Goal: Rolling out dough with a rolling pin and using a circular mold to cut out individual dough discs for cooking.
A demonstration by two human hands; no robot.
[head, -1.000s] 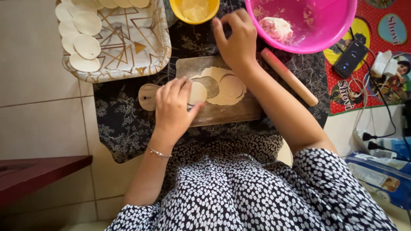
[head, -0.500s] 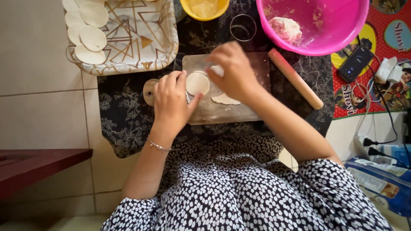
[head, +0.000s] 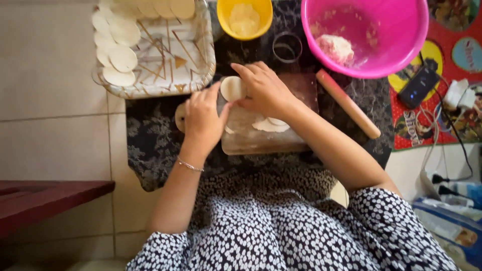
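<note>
**Desk:** As seen from above, what sits farthest left?

**Photographer:** A dark red bench edge (head: 45,198) at the lower left over pale floor tiles (head: 55,90). Next comes a patterned tray (head: 170,60) with flat dough discs (head: 120,57) lined along its left and top sides.

**Desk:** And the hands?

**Photographer:** The left hand (head: 203,115), a thin bracelet (head: 190,164) at its wrist, rests palm-down on the left end of a wooden board (head: 266,143); its fingers lie loose, gripping nothing that I can see. The board lies on a dark floral cloth (head: 150,145) spread on the floor. Just right of that hand, a round dough disc (head: 232,88) is lifted at the board's upper left corner, pinched in the closed grip of the right hand (head: 266,90). The left thumb reaches close to the disc; whether it touches, I cannot tell.

**Desk:** What lies under the right hand?

**Photographer:** Leftover rolled dough (head: 270,125) lies on the board below the wrist.

**Desk:** Farther right?

**Photographer:** A yellow bowl (head: 245,17) above the hands, then a metal ring cutter (head: 287,47) on the cloth, a pink bowl (head: 386,35) holding a lump of dough (head: 335,47), and a wooden rolling pin (head: 347,103) lying aslant beside the board. At the far right, a black device (head: 417,86) with cables rests on a red mat (head: 447,100).
</note>
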